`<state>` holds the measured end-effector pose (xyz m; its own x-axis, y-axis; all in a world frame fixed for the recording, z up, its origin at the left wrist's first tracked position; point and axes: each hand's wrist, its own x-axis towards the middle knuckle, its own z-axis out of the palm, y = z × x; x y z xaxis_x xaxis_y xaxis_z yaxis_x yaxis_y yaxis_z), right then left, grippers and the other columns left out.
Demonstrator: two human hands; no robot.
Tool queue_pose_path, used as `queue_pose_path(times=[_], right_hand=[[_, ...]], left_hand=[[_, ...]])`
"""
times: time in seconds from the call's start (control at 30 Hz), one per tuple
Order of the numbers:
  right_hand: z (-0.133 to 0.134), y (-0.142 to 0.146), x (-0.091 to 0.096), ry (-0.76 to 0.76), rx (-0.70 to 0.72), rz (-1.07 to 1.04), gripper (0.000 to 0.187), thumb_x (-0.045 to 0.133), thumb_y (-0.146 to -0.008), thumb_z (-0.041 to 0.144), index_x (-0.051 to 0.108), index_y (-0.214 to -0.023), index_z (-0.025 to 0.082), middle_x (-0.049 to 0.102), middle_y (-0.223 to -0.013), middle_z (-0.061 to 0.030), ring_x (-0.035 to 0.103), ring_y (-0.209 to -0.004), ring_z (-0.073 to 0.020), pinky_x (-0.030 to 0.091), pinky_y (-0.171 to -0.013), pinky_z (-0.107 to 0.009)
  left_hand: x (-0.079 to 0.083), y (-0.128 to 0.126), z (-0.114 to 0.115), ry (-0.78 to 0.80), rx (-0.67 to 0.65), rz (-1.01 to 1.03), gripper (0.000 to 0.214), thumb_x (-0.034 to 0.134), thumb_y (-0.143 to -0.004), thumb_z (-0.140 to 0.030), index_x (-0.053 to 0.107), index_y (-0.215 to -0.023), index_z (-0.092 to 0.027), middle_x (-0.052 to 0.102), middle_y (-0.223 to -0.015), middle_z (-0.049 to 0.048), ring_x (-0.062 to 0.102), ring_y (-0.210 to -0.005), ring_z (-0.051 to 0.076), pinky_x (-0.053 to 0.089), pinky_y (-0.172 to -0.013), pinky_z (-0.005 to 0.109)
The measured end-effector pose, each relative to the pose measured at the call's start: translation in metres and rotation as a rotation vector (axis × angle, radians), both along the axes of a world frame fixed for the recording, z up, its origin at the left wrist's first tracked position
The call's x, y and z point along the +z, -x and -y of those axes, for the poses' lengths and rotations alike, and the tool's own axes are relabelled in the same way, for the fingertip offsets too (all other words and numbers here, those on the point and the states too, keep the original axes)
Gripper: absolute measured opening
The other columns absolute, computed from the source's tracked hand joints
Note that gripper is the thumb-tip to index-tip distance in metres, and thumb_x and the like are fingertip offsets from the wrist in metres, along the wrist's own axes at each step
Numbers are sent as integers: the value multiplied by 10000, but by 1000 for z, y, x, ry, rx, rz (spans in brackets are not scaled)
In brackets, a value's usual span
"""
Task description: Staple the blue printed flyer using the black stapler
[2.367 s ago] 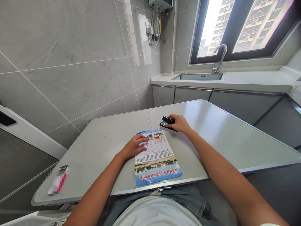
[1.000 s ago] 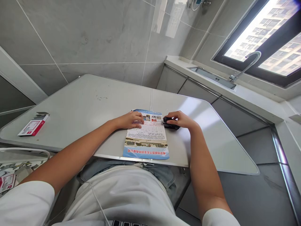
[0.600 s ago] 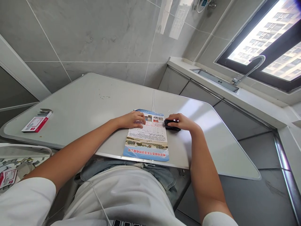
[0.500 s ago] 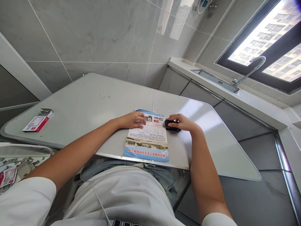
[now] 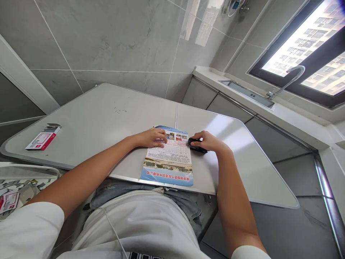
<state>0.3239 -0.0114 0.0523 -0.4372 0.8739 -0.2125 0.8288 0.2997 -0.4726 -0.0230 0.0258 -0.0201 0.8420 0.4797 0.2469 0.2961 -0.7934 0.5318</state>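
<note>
Your two hands are apart: your left hand [image 5: 155,138] lies on the leaflet [image 5: 172,157] at its ten o'clock, fingers loosely bent and grasping nothing, while your right hand [image 5: 205,141] is closed round the black stapler [image 5: 198,148] at the two o'clock. The leaflet lies flat on the desk [image 5: 142,108] at your twelve o'clock, its lower edge near the rim; your left hand seems placed to stop it sliding. The stapler lies crosswise, nose at the leaflet's side edge, probably so that edge can meet its mouth; whether paper sits inside, you cannot tell from here. Past your left hand, toward eleven o'clock, lie small dark bits [image 5: 117,111], possibly staples. A red-and-white box [image 5: 43,140] stands well apart at nine o'clock, near the desk's edge. The sink [image 5: 249,94] and tap [image 5: 298,73] are beyond the desk, around two o'clock. Nothing stands between your hands except the leaflet's top part.
</note>
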Motion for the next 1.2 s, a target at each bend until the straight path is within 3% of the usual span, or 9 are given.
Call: queue_pose_path(times=[0.27, 0.47, 0.57, 0.7, 0.83, 0.93, 1.2], right_hand=[[1, 27, -4, -169, -24, 347, 209, 705, -866, 368, 789, -1021, 255, 736, -1088, -110, 676, -978, -294, 498, -779, -374], [-2, 56, -11, -198, 7, 344, 215, 806, -750, 254, 782, -958, 206, 750, -1016, -178, 687, -1033, -353, 500, -879, -414], [0, 44, -5, -194, 72, 285, 201, 777, -769, 249, 795, -967, 216, 766, -1049, -142, 696, -1040, -327, 506, -913, -399], [0, -4, -1, -122, 172, -10, 481, 734, -850, 393, 702, -1321, 302, 734, -1285, -45, 673, -1130, -258, 509, -963, -357], [-5, -43, -9, -22, 8, -24, 370, 725, -824, 545, 752, -1049, 252, 768, -996, -24, 675, -871, -228, 506, -743, -319], [-9, -52, -15, -57, -133, 15, 349, 730, -800, 575, 747, -915, 246, 745, -844, -12, 651, -770, -216, 462, -649, -303], [-20, -17, -33, -191, -455, 35, 296, 801, -766, 453, 772, -936, 212, 779, -910, -94, 703, -820, -262, 449, -625, -304]], left_hand=[[-1, 0, -2, -8, -15, 8, 203, 716, -974, -387, 797, -1113, -264, 705, -1160, 93, 635, -1125, 254, 425, -1034, 404], [1, 1, -1, 0, -13, 31, 202, 731, -963, -398, 801, -1081, -250, 714, -1147, 101, 650, -1095, 251, 440, -1026, 388], [2, 2, -1, -25, -3, 1, 207, 721, -971, -388, 791, -1108, -250, 712, -1181, 103, 647, -1117, 257, 436, -1040, 396], [1, 5, -1, -23, -10, -17, 226, 703, -982, -403, 785, -1130, -253, 707, -1212, 107, 641, -1163, 267, 433, -1076, 411], [2, 5, -1, -25, 17, -38, 256, 674, -999, -433, 782, -1145, -252, 700, -1223, 106, 633, -1178, 262, 429, -1099, 423], [4, 6, 0, -38, 14, -57, 270, 654, -1013, -446, 774, -1160, -254, 695, -1227, 101, 626, -1193, 256, 424, -1099, 420], [9, 6, 2, -56, 20, -103, 289, 618, -1031, -478, 745, -1176, -263, 677, -1248, 99, 613, -1219, 257, 426, -1087, 420]])
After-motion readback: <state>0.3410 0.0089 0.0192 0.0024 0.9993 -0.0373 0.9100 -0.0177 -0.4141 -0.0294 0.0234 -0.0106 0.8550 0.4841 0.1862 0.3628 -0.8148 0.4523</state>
